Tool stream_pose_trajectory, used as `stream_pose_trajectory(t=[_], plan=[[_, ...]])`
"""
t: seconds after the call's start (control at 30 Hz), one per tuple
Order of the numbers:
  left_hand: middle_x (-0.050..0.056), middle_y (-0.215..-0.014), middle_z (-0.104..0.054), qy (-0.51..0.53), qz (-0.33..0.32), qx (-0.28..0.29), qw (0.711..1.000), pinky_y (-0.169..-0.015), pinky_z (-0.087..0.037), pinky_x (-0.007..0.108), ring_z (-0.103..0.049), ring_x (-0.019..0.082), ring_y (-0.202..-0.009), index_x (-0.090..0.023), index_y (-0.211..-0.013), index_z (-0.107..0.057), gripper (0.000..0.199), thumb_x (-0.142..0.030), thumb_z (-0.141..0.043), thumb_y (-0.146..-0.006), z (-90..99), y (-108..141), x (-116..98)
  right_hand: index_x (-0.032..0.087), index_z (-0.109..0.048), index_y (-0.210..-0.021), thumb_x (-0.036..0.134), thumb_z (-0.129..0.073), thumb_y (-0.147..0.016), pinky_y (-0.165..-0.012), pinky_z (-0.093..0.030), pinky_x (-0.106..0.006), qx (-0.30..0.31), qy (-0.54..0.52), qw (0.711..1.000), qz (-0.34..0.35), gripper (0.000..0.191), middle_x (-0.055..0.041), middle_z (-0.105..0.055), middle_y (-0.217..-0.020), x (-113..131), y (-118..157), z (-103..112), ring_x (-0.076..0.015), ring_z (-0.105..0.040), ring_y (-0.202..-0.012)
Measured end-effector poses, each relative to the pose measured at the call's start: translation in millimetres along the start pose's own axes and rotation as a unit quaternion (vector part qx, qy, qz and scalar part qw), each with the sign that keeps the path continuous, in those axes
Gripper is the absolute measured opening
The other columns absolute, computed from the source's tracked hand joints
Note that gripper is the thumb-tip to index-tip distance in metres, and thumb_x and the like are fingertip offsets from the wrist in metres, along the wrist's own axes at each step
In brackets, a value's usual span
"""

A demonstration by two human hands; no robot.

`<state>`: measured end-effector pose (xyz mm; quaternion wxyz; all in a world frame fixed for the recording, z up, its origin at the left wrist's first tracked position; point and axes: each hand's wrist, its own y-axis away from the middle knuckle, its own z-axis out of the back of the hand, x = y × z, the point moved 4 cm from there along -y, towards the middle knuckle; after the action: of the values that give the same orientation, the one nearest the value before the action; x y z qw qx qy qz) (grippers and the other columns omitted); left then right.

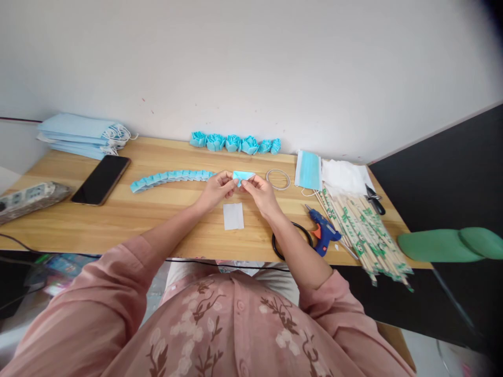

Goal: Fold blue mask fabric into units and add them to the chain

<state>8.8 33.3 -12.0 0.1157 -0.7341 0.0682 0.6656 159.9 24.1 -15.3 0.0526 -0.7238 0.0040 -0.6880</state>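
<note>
Between my two hands is a small folded blue piece of mask fabric [243,176], raised a little over the table. My left hand [219,187] pinches its left side, and my right hand [259,191] pinches its right side with the thumb in front. Just below them lies a white fabric square [233,217]. A curved row of folded blue petals [168,179] runs left from beside my left hand. Several blue fabric roses [233,143] stand in a line along the wall. A roll of tape [277,179] rests to the right of my right hand.
A blue glue gun [323,230], its black cord [293,225], wrapped chopsticks [361,230], a mask [308,170], scissors [375,199] and a green bottle [440,245] are on the right. Leftward are a mask stack [78,133], a phone [101,179] and a power strip [29,199].
</note>
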Motion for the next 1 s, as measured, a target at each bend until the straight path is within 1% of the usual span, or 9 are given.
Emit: stream_pose_trajectory(t=[0.1, 0.2, 0.3, 0.4, 0.5, 0.6, 0.73, 0.83, 1.0], plan=[[-0.004, -0.059, -0.058, 0.011, -0.002, 0.001, 1.0, -0.05, -0.04, 0.021, -0.05, 0.007, -0.05, -0.017, -0.078, -0.057, 0.046, -0.056, -0.081, -0.07, -1.5, 1, 0, 0.022, -0.065, -0.08, 0.051, -0.075, -0.074, -0.078, -0.05, -0.032, 0.011, 0.007, 1.0, -0.006, 0.031, 0.001, -0.067, -0.073, 0, 1, -2, -0.0153, -0.061, -0.073], [-0.004, -0.057, -0.057, 0.019, -0.003, -0.025, 1.0, -0.05, -0.039, 0.021, -0.048, 0.007, -0.05, -0.018, -0.071, -0.057, 0.046, -0.055, -0.083, -0.067, -0.4, 1, -1, 0.021, -0.065, -0.078, 0.051, -0.075, -0.072, -0.076, -0.049, -0.031, 0.011, 0.016, 1.0, -0.014, 0.032, 0.0005, -0.068, -0.073, -1, 2, -4, -0.0152, -0.061, -0.073], [-0.004, -0.056, -0.057, 0.029, 0.007, -0.044, 0.999, -0.05, -0.038, 0.022, -0.047, 0.007, -0.05, -0.017, -0.067, -0.058, 0.045, -0.052, -0.085, -0.064, 0.8, 1, 0, 0.021, -0.064, -0.075, 0.049, -0.076, -0.072, -0.073, -0.049, -0.03, 0.016, 0.02, 1.0, -0.016, 0.031, 0.0007, -0.068, -0.072, -2, 3, -5, -0.0144, -0.06, -0.071], [-0.004, -0.056, -0.057, 0.052, 0.026, -0.05, 0.997, -0.051, -0.038, 0.022, -0.047, 0.007, -0.05, -0.017, -0.066, -0.059, 0.043, -0.051, -0.086, -0.063, 2.1, -1, 3, 0.021, -0.062, -0.073, 0.046, -0.076, -0.073, -0.073, -0.047, -0.029, 0.022, 0.015, 1.0, -0.004, 0.028, 0.002, -0.066, -0.071, 1, 3, -5, -0.0133, -0.057, -0.07], [-0.004, -0.055, -0.057, 0.073, 0.042, -0.054, 0.995, -0.051, -0.037, 0.022, -0.047, 0.007, -0.051, -0.016, -0.066, -0.059, 0.044, -0.051, -0.086, -0.062, 4.3, -3, 7, 0.022, -0.063, -0.074, 0.046, -0.074, -0.077, -0.076, -0.047, -0.029, 0.005, 0.004, 1.0, 0.007, 0.027, 0.0021, -0.064, -0.074, 6, 2, -2, -0.0132, -0.058, -0.073], [-0.003, -0.054, -0.057, 0.071, 0.048, -0.053, 0.995, -0.051, -0.036, 0.023, -0.047, 0.007, -0.049, -0.016, -0.066, -0.059, 0.044, -0.051, -0.086, -0.062, 5.4, -4, 10, 0.022, -0.061, -0.074, 0.054, -0.071, -0.079, -0.079, -0.049, -0.03, -0.021, -0.011, 1.0, -0.001, 0.033, 0.0009, -0.064, -0.078, 7, 1, 2, -0.0143, -0.059, -0.077], [-0.003, -0.054, -0.056, 0.053, 0.05, -0.044, 0.996, -0.051, -0.034, 0.023, -0.046, 0.007, -0.049, -0.017, -0.066, -0.058, 0.046, -0.054, -0.085, -0.062, 3.1, -3, 7, 0.024, -0.064, -0.084, 0.059, -0.073, -0.074, -0.08, -0.051, -0.031, -0.026, -0.006, 1.0, -0.009, 0.038, 0.0005, -0.064, -0.083, 4, -1, 2, -0.0154, -0.06, -0.079], [-0.004, -0.055, -0.055, 0.034, 0.048, -0.041, 0.997, -0.051, -0.035, 0.023, -0.046, 0.007, -0.05, -0.017, -0.067, -0.056, 0.045, -0.054, -0.083, -0.063, 1.1, -1, 4, 0.024, -0.063, -0.086, 0.054, -0.077, -0.07, -0.079, -0.051, -0.031, -0.033, -0.006, 0.999, 0.004, 0.037, 0.001, -0.064, -0.083, 2, -2, 2, -0.0152, -0.059, -0.079], [-0.004, -0.057, -0.054, 0.007, 0.035, -0.034, 0.999, -0.051, -0.037, 0.022, -0.046, 0.006, -0.05, -0.018, -0.067, -0.053, 0.042, -0.049, -0.082, -0.066, -0.7, 0, 3, 0.024, -0.061, -0.08, 0.043, -0.075, -0.074, -0.074, -0.048, -0.029, -0.046, 0.025, 0.998, 0.031, 0.024, 0.003, -0.06, -0.075, -2, -3, 5, -0.0136, -0.055, -0.073]])
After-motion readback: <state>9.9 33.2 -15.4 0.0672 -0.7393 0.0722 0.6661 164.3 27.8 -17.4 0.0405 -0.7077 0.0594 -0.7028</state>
